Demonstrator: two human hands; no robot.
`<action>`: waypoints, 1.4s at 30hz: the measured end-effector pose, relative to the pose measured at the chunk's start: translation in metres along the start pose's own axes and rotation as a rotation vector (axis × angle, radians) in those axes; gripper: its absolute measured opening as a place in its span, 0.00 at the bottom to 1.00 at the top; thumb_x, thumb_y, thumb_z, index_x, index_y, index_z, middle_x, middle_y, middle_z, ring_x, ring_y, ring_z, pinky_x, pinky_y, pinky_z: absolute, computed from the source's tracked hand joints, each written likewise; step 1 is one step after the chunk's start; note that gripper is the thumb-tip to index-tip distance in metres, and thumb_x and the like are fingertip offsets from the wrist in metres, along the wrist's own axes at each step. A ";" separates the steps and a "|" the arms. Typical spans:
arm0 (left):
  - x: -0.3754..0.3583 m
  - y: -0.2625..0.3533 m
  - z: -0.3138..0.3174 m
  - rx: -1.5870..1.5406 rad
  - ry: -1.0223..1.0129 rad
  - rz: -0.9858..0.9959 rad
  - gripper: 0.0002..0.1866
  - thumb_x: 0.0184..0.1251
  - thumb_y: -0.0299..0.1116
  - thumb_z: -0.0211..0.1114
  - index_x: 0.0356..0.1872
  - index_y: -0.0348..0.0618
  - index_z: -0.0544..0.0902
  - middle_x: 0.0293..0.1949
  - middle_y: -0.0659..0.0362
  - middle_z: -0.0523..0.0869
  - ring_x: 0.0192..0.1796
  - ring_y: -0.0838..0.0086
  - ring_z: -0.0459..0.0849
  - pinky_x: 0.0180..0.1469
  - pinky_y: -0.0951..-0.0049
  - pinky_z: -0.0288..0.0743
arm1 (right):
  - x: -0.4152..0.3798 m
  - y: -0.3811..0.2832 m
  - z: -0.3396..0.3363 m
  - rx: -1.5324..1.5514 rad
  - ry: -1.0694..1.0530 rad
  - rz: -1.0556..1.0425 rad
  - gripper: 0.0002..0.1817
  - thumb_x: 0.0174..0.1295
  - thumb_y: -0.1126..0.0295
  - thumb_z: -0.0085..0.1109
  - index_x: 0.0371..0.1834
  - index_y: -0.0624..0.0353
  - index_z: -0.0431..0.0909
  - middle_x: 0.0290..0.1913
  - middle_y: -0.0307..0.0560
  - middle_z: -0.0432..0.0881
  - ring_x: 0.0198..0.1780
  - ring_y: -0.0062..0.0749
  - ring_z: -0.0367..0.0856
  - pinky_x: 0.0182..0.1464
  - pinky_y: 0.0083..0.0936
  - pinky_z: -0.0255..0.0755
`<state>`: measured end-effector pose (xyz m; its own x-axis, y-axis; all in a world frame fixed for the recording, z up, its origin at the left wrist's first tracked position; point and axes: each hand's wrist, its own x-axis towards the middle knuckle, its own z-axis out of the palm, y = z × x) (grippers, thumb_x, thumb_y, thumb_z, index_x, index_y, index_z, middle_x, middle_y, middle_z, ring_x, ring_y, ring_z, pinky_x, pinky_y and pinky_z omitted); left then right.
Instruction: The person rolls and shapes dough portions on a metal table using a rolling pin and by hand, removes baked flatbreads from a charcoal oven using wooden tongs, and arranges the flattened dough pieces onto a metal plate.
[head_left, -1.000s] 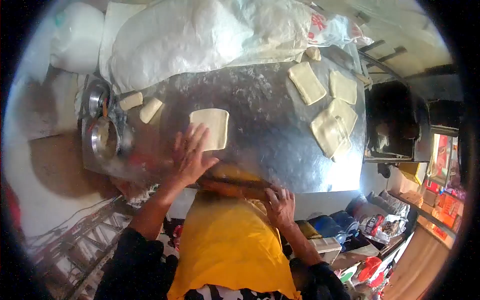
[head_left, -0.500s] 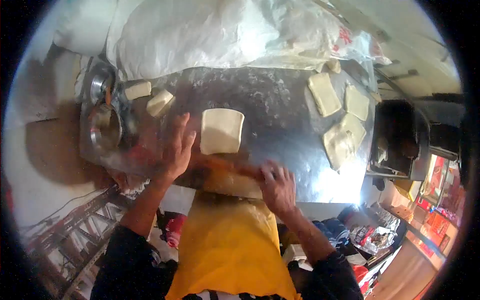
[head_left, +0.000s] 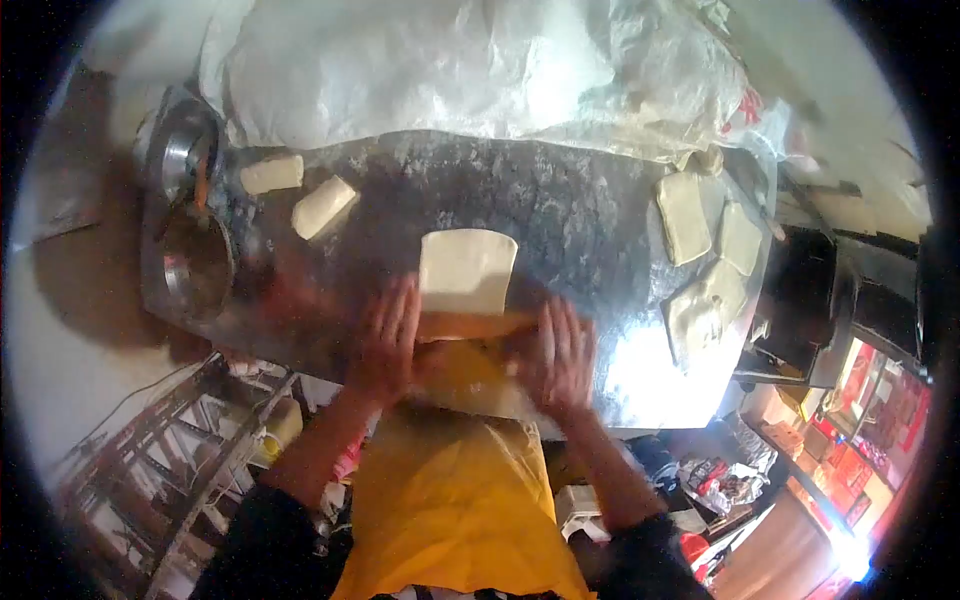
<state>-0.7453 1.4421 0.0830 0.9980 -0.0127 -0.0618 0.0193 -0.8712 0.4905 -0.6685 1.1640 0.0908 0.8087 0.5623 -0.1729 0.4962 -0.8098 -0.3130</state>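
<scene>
A flat, pale sheet of dough lies on the metal worktop in front of me. Across its near edge is a wooden rolling pin. My left hand is on the pin's left end, its fingers together and pointing away from me. At the right end, my right hand presses on the pin with its fingers together; its thumb side is blurred. Two small dough blocks, one nearer the left edge and one tilted, lie to the left.
Several flat dough pieces lie at the right. White plastic sheeting covers the far side. Metal bowls stand at the left edge. A dark appliance is beyond the right edge. A yellow apron hangs at the near edge.
My left hand has come right and down onto the pin, which it was apart from before. The pin now reaches the dough's near edge. The view has shifted slightly.
</scene>
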 end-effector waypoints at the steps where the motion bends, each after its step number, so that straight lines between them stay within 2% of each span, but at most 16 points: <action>1: 0.033 -0.007 -0.006 0.139 0.026 0.026 0.44 0.71 0.61 0.55 0.75 0.34 0.64 0.77 0.42 0.62 0.79 0.47 0.59 0.77 0.41 0.51 | 0.041 0.013 -0.002 -0.003 -0.010 -0.020 0.45 0.67 0.41 0.56 0.80 0.56 0.56 0.79 0.57 0.59 0.80 0.53 0.55 0.79 0.58 0.44; 4: 0.156 -0.039 -0.030 0.193 0.293 0.074 0.37 0.72 0.45 0.63 0.77 0.42 0.62 0.78 0.46 0.60 0.79 0.46 0.58 0.76 0.37 0.49 | 0.174 0.044 -0.016 -0.135 0.226 -0.086 0.41 0.69 0.40 0.52 0.80 0.51 0.58 0.78 0.58 0.61 0.78 0.56 0.59 0.78 0.59 0.46; 8: 0.175 -0.045 -0.033 0.224 0.267 0.107 0.39 0.73 0.51 0.59 0.78 0.40 0.59 0.78 0.44 0.58 0.79 0.47 0.57 0.76 0.37 0.48 | 0.183 0.037 -0.024 -0.136 0.228 0.002 0.39 0.69 0.38 0.49 0.78 0.49 0.61 0.77 0.59 0.62 0.77 0.55 0.60 0.77 0.60 0.48; 10: 0.095 -0.029 -0.015 0.230 0.084 0.099 0.40 0.74 0.54 0.56 0.77 0.35 0.60 0.78 0.43 0.59 0.80 0.48 0.57 0.77 0.38 0.47 | 0.107 0.023 -0.010 -0.159 0.110 -0.048 0.42 0.68 0.35 0.47 0.77 0.51 0.62 0.77 0.56 0.64 0.76 0.53 0.62 0.76 0.62 0.48; 12: 0.020 0.003 -0.003 0.152 -0.004 0.060 0.39 0.76 0.56 0.51 0.74 0.31 0.63 0.77 0.43 0.61 0.78 0.48 0.59 0.77 0.39 0.48 | 0.026 0.009 0.004 0.054 0.198 -0.084 0.40 0.63 0.44 0.60 0.73 0.56 0.66 0.69 0.52 0.72 0.70 0.51 0.68 0.74 0.63 0.51; 15: -0.054 0.022 0.011 0.206 0.118 0.222 0.36 0.79 0.56 0.48 0.71 0.32 0.66 0.73 0.43 0.66 0.74 0.48 0.64 0.76 0.46 0.55 | -0.025 -0.001 0.012 0.032 0.168 -0.069 0.33 0.64 0.54 0.61 0.71 0.56 0.68 0.62 0.51 0.76 0.65 0.49 0.72 0.71 0.59 0.59; 18: -0.041 0.028 -0.011 0.054 0.018 0.139 0.32 0.75 0.54 0.55 0.68 0.37 0.72 0.68 0.47 0.73 0.73 0.52 0.67 0.74 0.44 0.57 | -0.029 0.001 0.005 0.104 0.106 -0.156 0.23 0.61 0.71 0.57 0.62 0.56 0.74 0.55 0.49 0.78 0.59 0.47 0.75 0.62 0.47 0.69; 20: -0.004 0.013 0.001 -0.331 0.182 -0.013 0.25 0.76 0.39 0.57 0.67 0.35 0.72 0.67 0.44 0.73 0.72 0.49 0.67 0.75 0.49 0.58 | -0.046 0.006 -0.008 0.094 0.156 -0.126 0.23 0.61 0.71 0.57 0.61 0.55 0.75 0.54 0.49 0.78 0.58 0.48 0.76 0.61 0.46 0.69; 21: 0.023 0.005 -0.004 -0.238 0.204 -0.024 0.23 0.76 0.30 0.56 0.69 0.35 0.71 0.68 0.42 0.72 0.72 0.46 0.67 0.76 0.53 0.58 | -0.055 0.014 -0.015 0.083 0.192 -0.119 0.22 0.60 0.71 0.58 0.60 0.55 0.75 0.53 0.48 0.78 0.57 0.48 0.76 0.60 0.46 0.70; 25: 0.103 -0.020 0.009 -0.159 0.094 -0.214 0.29 0.75 0.34 0.57 0.74 0.36 0.64 0.73 0.42 0.67 0.75 0.50 0.66 0.78 0.57 0.56 | -0.132 0.057 -0.025 0.167 0.200 0.111 0.22 0.61 0.65 0.62 0.59 0.53 0.76 0.50 0.49 0.79 0.53 0.48 0.78 0.55 0.44 0.72; 27: 0.118 -0.021 0.014 -0.242 0.208 -0.179 0.25 0.67 0.32 0.65 0.65 0.42 0.75 0.53 0.48 0.83 0.57 0.50 0.78 0.61 0.52 0.70 | -0.181 0.068 -0.028 0.197 0.231 0.313 0.19 0.63 0.63 0.64 0.56 0.55 0.77 0.48 0.50 0.78 0.51 0.51 0.78 0.52 0.44 0.74; 28: 0.125 -0.015 0.005 -0.240 0.207 -0.155 0.25 0.67 0.32 0.65 0.65 0.42 0.75 0.53 0.48 0.83 0.57 0.50 0.78 0.61 0.52 0.70 | -0.205 0.076 -0.026 0.248 0.231 0.378 0.19 0.63 0.63 0.64 0.55 0.55 0.77 0.47 0.51 0.78 0.50 0.53 0.79 0.51 0.45 0.74; 31: 0.132 -0.002 -0.019 0.278 -0.174 -0.166 0.13 0.71 0.31 0.60 0.53 0.38 0.78 0.56 0.46 0.80 0.59 0.55 0.80 0.59 0.53 0.73 | -0.270 0.081 -0.015 0.305 0.179 0.665 0.19 0.62 0.63 0.67 0.54 0.56 0.77 0.47 0.54 0.77 0.46 0.58 0.80 0.46 0.47 0.76; 33: 0.132 -0.006 -0.017 0.108 -0.072 -0.029 0.06 0.70 0.29 0.59 0.41 0.37 0.78 0.45 0.47 0.84 0.52 0.55 0.82 0.52 0.57 0.75 | -0.302 0.072 -0.003 0.364 0.216 0.766 0.19 0.60 0.64 0.68 0.53 0.56 0.78 0.46 0.54 0.78 0.46 0.57 0.80 0.47 0.46 0.76; 37: 0.135 0.060 -0.049 -0.453 -0.264 -0.163 0.06 0.68 0.27 0.63 0.41 0.37 0.77 0.35 0.59 0.80 0.41 0.71 0.78 0.47 0.65 0.73 | -0.326 0.051 0.015 0.505 0.252 0.970 0.20 0.58 0.66 0.69 0.52 0.59 0.79 0.45 0.55 0.77 0.44 0.54 0.81 0.47 0.44 0.76; 42: 0.181 0.073 -0.054 -0.978 -0.239 -0.238 0.16 0.72 0.35 0.63 0.57 0.42 0.79 0.52 0.58 0.83 0.56 0.77 0.78 0.54 0.73 0.71 | -0.313 0.037 0.027 0.496 0.267 0.967 0.20 0.58 0.66 0.69 0.52 0.60 0.78 0.43 0.55 0.77 0.44 0.53 0.81 0.45 0.44 0.75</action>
<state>-0.5601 1.4021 0.1544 0.9262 -0.0822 -0.3681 0.3614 -0.0859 0.9285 -0.9122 0.9626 0.1087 0.8575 -0.3702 -0.3573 -0.5106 -0.6971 -0.5034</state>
